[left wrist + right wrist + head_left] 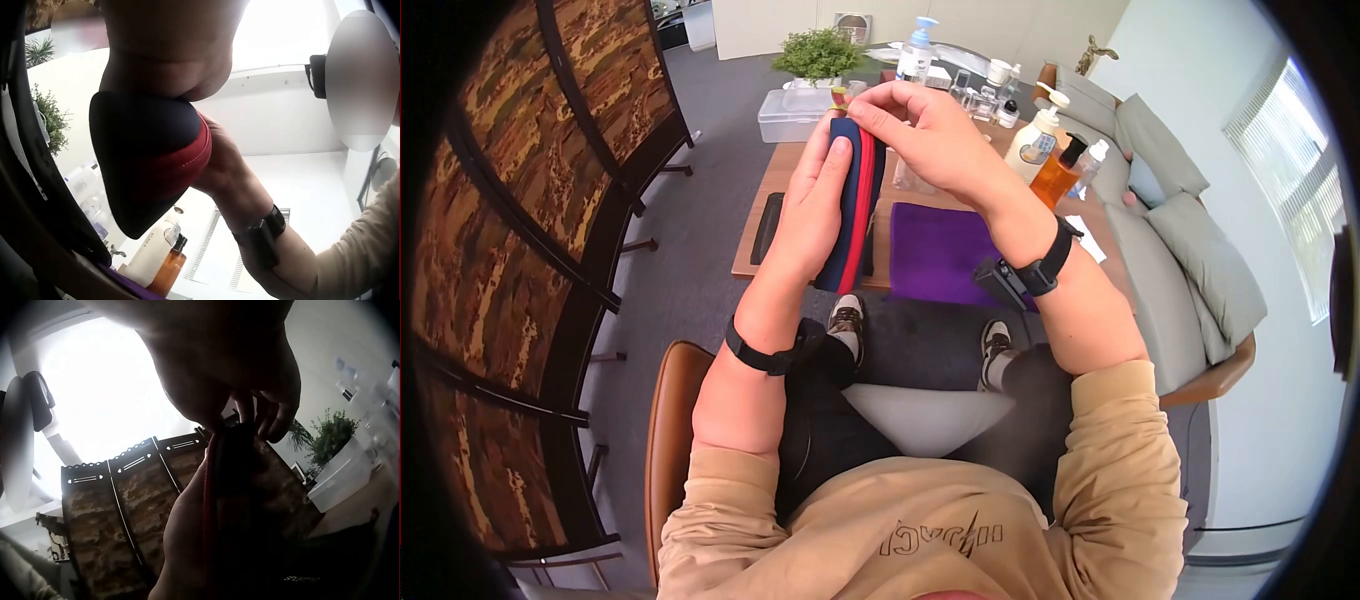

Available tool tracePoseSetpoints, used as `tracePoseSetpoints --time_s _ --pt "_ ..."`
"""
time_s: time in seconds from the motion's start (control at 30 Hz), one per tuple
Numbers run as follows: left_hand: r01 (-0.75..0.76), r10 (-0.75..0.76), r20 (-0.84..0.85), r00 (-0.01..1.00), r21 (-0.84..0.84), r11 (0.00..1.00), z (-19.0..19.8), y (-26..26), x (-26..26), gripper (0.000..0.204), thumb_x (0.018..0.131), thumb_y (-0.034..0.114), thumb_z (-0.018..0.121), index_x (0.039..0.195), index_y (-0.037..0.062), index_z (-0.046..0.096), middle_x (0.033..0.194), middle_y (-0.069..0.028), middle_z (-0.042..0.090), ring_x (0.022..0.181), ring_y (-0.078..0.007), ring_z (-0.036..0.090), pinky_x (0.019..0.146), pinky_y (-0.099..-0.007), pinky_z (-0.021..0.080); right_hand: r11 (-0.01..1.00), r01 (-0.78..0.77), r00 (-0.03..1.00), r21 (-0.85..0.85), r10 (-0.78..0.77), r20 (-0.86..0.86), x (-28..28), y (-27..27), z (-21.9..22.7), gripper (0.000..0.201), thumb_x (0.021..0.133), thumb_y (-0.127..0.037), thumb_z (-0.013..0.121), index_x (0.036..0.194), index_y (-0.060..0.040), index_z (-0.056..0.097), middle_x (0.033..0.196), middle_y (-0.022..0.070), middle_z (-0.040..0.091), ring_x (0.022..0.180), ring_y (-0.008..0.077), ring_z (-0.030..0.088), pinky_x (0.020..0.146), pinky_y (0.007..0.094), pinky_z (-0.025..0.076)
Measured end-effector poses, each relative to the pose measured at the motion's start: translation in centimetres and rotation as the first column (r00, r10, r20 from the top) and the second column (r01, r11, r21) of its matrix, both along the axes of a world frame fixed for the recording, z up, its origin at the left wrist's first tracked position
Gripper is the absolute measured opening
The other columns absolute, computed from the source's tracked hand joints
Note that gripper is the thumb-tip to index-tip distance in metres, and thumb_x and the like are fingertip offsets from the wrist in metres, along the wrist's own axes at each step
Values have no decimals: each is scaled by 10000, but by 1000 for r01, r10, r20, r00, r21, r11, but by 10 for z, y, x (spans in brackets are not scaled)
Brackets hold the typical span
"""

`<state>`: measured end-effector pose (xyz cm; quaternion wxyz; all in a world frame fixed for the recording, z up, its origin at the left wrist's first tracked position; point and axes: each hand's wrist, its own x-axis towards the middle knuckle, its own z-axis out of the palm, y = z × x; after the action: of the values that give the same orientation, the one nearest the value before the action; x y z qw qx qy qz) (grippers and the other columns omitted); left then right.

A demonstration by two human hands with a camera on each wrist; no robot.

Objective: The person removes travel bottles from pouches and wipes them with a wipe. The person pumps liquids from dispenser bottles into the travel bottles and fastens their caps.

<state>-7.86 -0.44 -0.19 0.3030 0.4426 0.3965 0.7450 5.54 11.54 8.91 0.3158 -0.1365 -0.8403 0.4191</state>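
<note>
A long navy pencil case [836,235] with a red zip strip along its edge is held upright above the near edge of the table. My left hand [808,205] grips it from the left side, thumb lying against the navy cloth. At its top end, the thumb and fingers of my right hand [940,135] pinch the case's corner by the zip. A small yellow and red piece [840,97] pokes up there beside the fingertips. The left wrist view shows the case's rounded navy and red end [150,131] close up. In the right wrist view the case [234,481] is dark, its top under my right fingers.
Below lies a purple cloth [940,250] on the wooden table [750,250], with a black tray-like object [766,228] at left. Pump bottles [1032,145] and small jars stand at right and back. A clear plastic box [790,118] and a plant [820,55] are behind.
</note>
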Motion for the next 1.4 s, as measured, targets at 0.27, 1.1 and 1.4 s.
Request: tracePoseSetpoints --time_s 0.27,1.1,1.4 --pt "79 -92 -101 991 -128 989 -5 -2 -4 586 1258 423 513 1782 171 432 1016 -44 766 756 -101 711 615 -266 567 993 -95 995 -74 96 21 12 9 -5 279 1118 -248 818 1260 -8 830 1139 14 820 1070 84 720 983 288 582" --pt "-266 269 694 667 -116 957 -18 14 -50 619 1280 509 334 1215 -12 663 1039 -183 736 880 -288 708 839 -443 622 717 -458 888 525 336 315 49 -41 -28 74 1077 -134 738 1094 -64 721 1048 124 685 1072 351 673 957 468 569" --pt "-216 154 547 823 52 975 -22 18 -24 589 1279 515 356 1296 22 678 1101 -127 751 982 -255 724 926 -415 614 839 -165 986 518 152 69 24 -45 -18 185 1065 -156 710 1112 3 792 1072 195 793 1029 423 768 926 495 618"
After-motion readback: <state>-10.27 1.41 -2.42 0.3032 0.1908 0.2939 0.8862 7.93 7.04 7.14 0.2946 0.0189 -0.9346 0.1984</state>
